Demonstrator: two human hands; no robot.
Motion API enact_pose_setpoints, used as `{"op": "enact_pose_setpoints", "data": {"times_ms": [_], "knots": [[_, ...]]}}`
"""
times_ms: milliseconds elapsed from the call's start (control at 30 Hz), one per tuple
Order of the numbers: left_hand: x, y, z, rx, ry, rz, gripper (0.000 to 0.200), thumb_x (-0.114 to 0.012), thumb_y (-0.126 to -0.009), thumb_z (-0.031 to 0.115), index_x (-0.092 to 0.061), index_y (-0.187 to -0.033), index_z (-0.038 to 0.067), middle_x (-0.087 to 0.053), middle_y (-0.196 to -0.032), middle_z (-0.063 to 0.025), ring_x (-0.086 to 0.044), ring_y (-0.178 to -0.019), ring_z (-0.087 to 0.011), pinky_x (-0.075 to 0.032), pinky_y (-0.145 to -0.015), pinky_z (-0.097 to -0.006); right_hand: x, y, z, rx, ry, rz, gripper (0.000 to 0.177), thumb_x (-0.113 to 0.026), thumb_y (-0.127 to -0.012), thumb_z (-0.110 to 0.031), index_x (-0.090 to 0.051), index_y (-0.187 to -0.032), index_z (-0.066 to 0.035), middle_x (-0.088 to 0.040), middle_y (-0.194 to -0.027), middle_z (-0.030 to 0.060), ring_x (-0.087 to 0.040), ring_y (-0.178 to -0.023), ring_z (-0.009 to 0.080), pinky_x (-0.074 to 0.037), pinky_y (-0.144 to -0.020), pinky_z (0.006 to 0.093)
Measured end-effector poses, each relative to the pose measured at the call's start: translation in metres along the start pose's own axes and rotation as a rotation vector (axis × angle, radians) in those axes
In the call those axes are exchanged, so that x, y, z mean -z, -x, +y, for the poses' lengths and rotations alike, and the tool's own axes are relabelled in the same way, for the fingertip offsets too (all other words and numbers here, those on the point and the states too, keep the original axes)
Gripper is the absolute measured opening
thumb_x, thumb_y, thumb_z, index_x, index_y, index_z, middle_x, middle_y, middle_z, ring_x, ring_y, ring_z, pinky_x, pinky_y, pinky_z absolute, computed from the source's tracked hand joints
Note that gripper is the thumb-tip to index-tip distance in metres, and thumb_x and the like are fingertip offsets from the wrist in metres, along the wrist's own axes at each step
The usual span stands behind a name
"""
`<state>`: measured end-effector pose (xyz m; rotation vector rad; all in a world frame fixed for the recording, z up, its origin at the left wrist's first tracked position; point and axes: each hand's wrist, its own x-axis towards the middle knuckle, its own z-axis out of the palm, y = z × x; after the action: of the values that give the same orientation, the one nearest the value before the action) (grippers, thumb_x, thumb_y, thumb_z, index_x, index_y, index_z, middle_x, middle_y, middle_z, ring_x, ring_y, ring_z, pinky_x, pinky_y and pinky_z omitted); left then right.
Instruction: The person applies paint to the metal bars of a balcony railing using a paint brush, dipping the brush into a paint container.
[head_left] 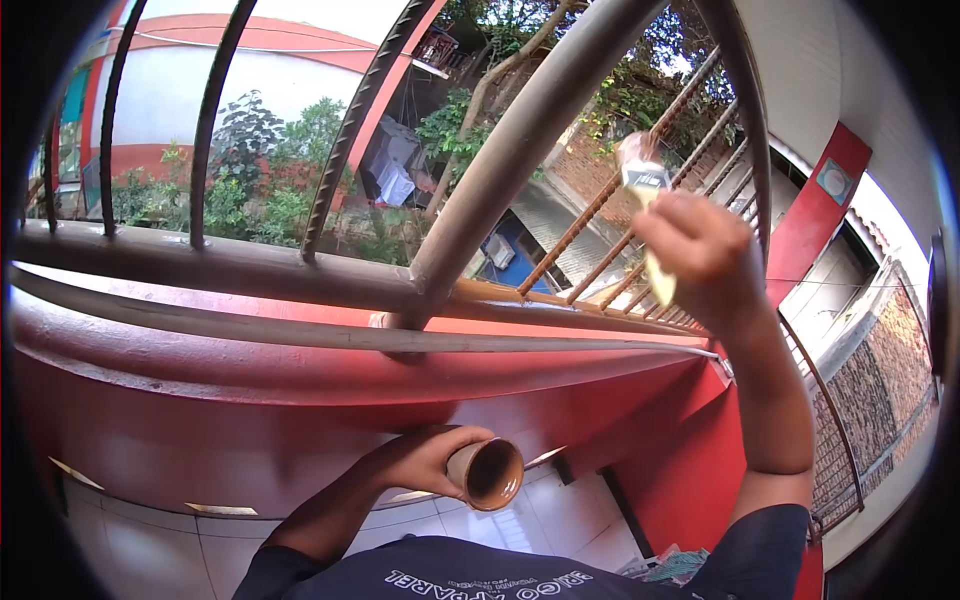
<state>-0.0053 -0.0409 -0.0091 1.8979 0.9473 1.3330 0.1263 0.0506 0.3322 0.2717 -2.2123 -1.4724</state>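
Note:
A paintbrush [645, 178] with a pale yellow handle is gripped in my right hand [705, 250], its bristles pointing up. The brush head overlaps the thin, rust-coloured railing bars [590, 222] on the right in this view. Low in front of my body, my left hand [430, 462] is wrapped around a brownish cup [492, 476], tilted so that its mouth faces me. Brown colour coats the cup's inner wall. Between both hands rises a thick grey-brown post [520, 140], joined to a horizontal pipe [200, 262].
Dark ribbed bars [212, 120] stand along the left railing. Beneath the pipe, a long pale strip [400, 338] runs over the red ledge [250, 370]. White floor tiles [160, 555] lie below. Plants [250, 190] and a brick wall are outside.

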Motion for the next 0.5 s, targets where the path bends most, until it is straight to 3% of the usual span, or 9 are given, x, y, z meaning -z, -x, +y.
{"op": "enact_pose_setpoints", "data": {"times_ms": [33,67,133,200,233,267,333,500], "knots": [[0.001,0.000,0.000,-0.019,0.000,-0.005,0.076,-0.090,-0.062,0.023,-0.054,-0.128,0.007,-0.064,-0.119,-0.0116,-0.063,-0.109,-0.0232,-0.050,-0.092,-0.0349,-0.009,0.004,-0.019,0.070,-0.129,-0.005,0.013,-0.064,-0.070,-0.012,-0.051,-0.071,-0.011,-0.043,-0.064,0.0037,-0.059,-0.063,0.0201,-0.049,-0.055,0.0334],[0.002,0.001,0.000,-0.037,-0.002,-0.009,0.077,-0.090,-0.062,0.024,-0.053,-0.128,0.007,-0.063,-0.119,-0.0117,-0.062,-0.110,-0.0231,-0.050,-0.092,-0.0348,0.000,0.006,-0.035,0.011,-0.306,-0.127,0.010,-0.066,-0.070,-0.006,-0.057,-0.075,-0.010,-0.049,-0.066,0.0035,-0.061,-0.064,0.0219,-0.049,-0.055,0.0327],[0.005,0.001,-0.004,-0.069,0.009,-0.012,0.077,-0.090,-0.062,0.024,-0.053,-0.128,0.007,-0.063,-0.120,-0.0118,-0.062,-0.111,-0.0231,-0.049,-0.093,-0.0347,0.011,0.003,-0.042,-0.196,-0.710,-0.169,0.015,-0.067,-0.069,0.002,-0.064,-0.081,-0.008,-0.057,-0.072,0.0045,-0.062,-0.066,0.0214,-0.048,-0.056,0.0298],[0.002,0.001,-0.013,-0.096,0.042,-0.020,0.078,-0.090,-0.063,0.025,-0.053,-0.128,0.006,-0.062,-0.121,-0.0117,-0.061,-0.112,-0.0233,-0.049,-0.094,-0.0347,0.007,0.000,-0.020,-0.317,-0.835,-0.052,0.019,-0.068,-0.071,0.007,-0.067,-0.086,-0.005,-0.064,-0.079,0.0065,-0.062,-0.067,0.0180,-0.048,-0.059,0.0275],[0.003,0.001,-0.011,-0.094,0.061,-0.029,0.077,-0.090,-0.063,0.023,-0.053,-0.128,0.006,-0.063,-0.120,-0.0111,-0.062,-0.111,-0.0220,-0.049,-0.093,-0.0342,-0.006,0.005,-0.017,-0.567,-0.927,0.095,0.012,-0.069,-0.076,0.005,-0.066,-0.084,-0.004,-0.065,-0.079,0.0045,-0.061,-0.069,0.0114,-0.048,-0.061,0.0250],[0.006,0.000,-0.008,-0.093,0.077,-0.039,0.076,-0.090,-0.063,0.021,-0.053,-0.128,0.006,-0.063,-0.120,-0.0105,-0.062,-0.110,-0.0207,-0.049,-0.093,-0.0337,-0.002,-0.001,-0.014,-0.924,-1.085,0.087,0.007,-0.071,-0.080,0.002,-0.066,-0.083,-0.003,-0.065,-0.078,0.0021,-0.061,-0.071,0.0085,-0.049,-0.062,0.0229],[0.009,0.000,-0.007,-0.098,0.122,-0.059,0.076,-0.091,-0.063,0.019,-0.053,-0.128,0.006,-0.063,-0.119,-0.0096,-0.062,-0.109,-0.0190,-0.049,-0.093,-0.0333,-0.008,-0.007,0.003,-1.023,-1.100,0.114,0.006,-0.071,-0.081,0.000,-0.067,-0.084,-0.002,-0.065,-0.078,0.0012,-0.061,-0.072,0.0077,-0.049,-0.063,0.0209],[0.008,0.002,-0.019,-0.141,0.236,-0.058,0.079,-0.092,-0.062,0.020,-0.052,-0.129,0.005,-0.062,-0.122,-0.0081,-0.060,-0.111,-0.0166,-0.048,-0.095,-0.0332,0.007,0.005,0.040,-0.994,-0.825,0.173,0.008,-0.069,-0.082,0.000,-0.067,-0.089,0.000,-0.066,-0.080,0.0043,-0.063,-0.070,0.0102,-0.051,-0.065,0.0226]]}}
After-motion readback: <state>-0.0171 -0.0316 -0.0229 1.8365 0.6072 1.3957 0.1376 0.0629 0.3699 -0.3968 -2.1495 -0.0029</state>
